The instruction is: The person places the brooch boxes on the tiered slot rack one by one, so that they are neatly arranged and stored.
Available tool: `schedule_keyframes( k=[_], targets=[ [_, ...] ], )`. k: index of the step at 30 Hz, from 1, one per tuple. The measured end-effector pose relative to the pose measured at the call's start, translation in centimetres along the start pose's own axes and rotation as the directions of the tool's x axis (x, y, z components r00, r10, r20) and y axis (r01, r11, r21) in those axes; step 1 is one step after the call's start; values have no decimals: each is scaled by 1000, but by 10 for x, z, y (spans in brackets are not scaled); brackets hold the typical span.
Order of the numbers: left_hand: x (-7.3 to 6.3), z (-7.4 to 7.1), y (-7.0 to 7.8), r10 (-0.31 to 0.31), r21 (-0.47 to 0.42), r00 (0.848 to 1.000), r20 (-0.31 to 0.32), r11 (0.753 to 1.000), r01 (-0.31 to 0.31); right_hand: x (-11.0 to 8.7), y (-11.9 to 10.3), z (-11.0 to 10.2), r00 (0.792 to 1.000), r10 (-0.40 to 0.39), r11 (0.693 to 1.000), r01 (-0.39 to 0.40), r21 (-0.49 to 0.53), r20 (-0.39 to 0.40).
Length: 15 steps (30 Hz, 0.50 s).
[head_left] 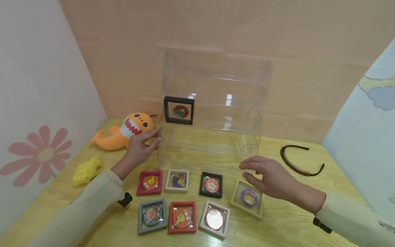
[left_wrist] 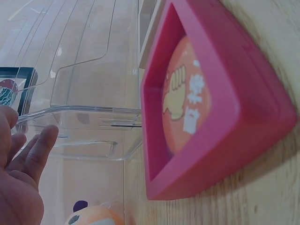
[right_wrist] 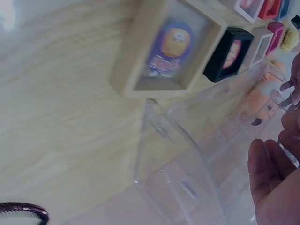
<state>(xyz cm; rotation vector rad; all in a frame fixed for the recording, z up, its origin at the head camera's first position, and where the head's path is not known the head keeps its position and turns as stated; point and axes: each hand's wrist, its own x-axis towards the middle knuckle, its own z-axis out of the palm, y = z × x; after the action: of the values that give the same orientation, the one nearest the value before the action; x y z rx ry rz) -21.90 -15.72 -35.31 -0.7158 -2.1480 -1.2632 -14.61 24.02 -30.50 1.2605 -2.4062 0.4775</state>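
Observation:
A clear plastic tiered rack (head_left: 213, 137) stands upright at the middle of the table. One black frame (head_left: 178, 122) with a round badge sits on a tier at its left. My left hand (head_left: 140, 145) is at the rack's left side, fingertips against the clear edge. The left wrist view shows those fingers (left_wrist: 40, 147) fairly straight. By the rack's lower right front corner is my right hand (head_left: 271, 176), fingers loosely bent and nothing seen held. Below it lies a beige frame (head_left: 259, 213) with a purple bear badge. A magenta frame (left_wrist: 225, 126) lies close to my left wrist.
Several more badge frames lie in front of the rack, among them a grey one (head_left: 141, 219), a red one (head_left: 170, 219) and a dark one (head_left: 211, 196). An orange shark plush (head_left: 112, 140) and yellow yarn (head_left: 87, 170) are at left. A dark headband (head_left: 288, 163) lies right.

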Motion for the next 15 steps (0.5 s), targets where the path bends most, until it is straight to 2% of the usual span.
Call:
schedule_keyframes(
  k=[3,7,9,12,14,15],
  targets=[
    [-1,3,-13,8,7,1000,-3,1000,-8,-19,2,1,999,34,999,-35,40,25],
    [-1,3,-13,27,7,1000,-14,1000,-27,-44,5,5,987,111,991,-119,60,115],
    [0,3,-8,34,15,999,-19,999,-33,-56,8,7,977,165,985,-170,26,137],
    [0,1,7,32,20,999,-22,999,-31,-70,13,10,956,263,965,-259,-43,128],
    [0,-1,16,29,14,999,-17,999,-28,-77,15,11,930,344,939,-340,-54,130],
    [0,-3,21,25,9,1000,-13,1000,-25,-79,17,11,910,388,922,-385,-46,146]
  ],
)
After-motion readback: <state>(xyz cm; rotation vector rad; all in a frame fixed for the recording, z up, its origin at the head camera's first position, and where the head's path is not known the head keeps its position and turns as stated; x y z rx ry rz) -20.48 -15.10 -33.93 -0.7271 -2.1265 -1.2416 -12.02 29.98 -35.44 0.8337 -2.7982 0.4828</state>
